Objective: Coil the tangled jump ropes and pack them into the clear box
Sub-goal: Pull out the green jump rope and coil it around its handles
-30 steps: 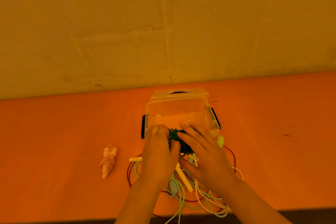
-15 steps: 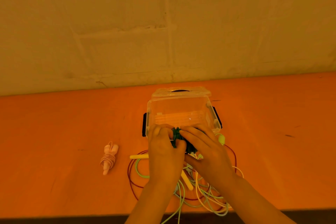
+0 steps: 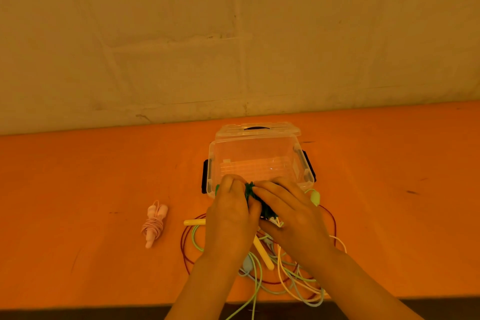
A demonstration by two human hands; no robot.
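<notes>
A dark green jump rope bundle (image 3: pixel 251 193) is gripped between my left hand (image 3: pixel 230 218) and my right hand (image 3: pixel 293 215), just in front of the near wall of the clear box (image 3: pixel 255 161). The box stands open, with black side latches and nothing visible inside. Under my hands lies a tangle of ropes (image 3: pixel 283 278): red, pale green, yellow and light blue cords with a yellow handle (image 3: pixel 263 254). A pink rope (image 3: pixel 153 223) lies coiled to the left of the tangle.
The box's clear lid (image 3: pixel 257 129) lies behind the box, near the wall. The orange table (image 3: pixel 78 176) ends at a dark front edge close to my arms; some cords hang over it.
Both hands have shifted slightly forward with the green bundle, closer to the box's near wall, and closed tighter around it. The pink coil and the box have not moved.
</notes>
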